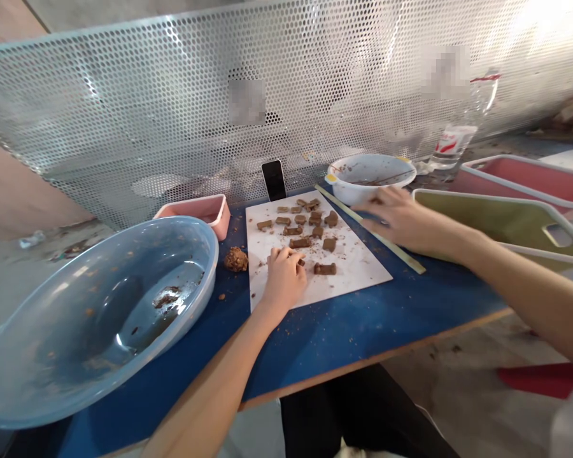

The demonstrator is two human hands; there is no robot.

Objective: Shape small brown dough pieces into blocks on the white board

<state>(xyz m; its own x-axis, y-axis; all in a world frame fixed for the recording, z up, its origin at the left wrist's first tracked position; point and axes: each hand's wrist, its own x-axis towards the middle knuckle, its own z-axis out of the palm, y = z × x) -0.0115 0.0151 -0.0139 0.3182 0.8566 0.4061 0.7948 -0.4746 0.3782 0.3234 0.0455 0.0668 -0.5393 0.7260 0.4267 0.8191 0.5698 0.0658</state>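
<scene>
My left hand point(285, 275) rests on a white board point(358, 277), its fingers curled over a small brown moulded piece point(300, 260) that is mostly hidden. Just right of it lies a bone-shaped brown piece point(325, 269). Several more brown pieces point(300, 242), some bone-shaped and some blocky, are spread farther up the board among crumbs. My right hand point(401, 219) hovers in front of a white bowl point(370, 172), slightly blurred, with thumb and forefinger apart. Beneath that hand lies a pale flat stick point(398, 250) along the board's right side.
A large blue basin point(100, 305) stands at left, a brown lump point(235, 259) beside it. Behind are a pink container point(219, 219) and a phone point(274, 180) against a perforated metal screen point(186, 114). Green point(496, 216) and pink bins point(530, 175) and a plastic bottle point(458, 133) stand at right.
</scene>
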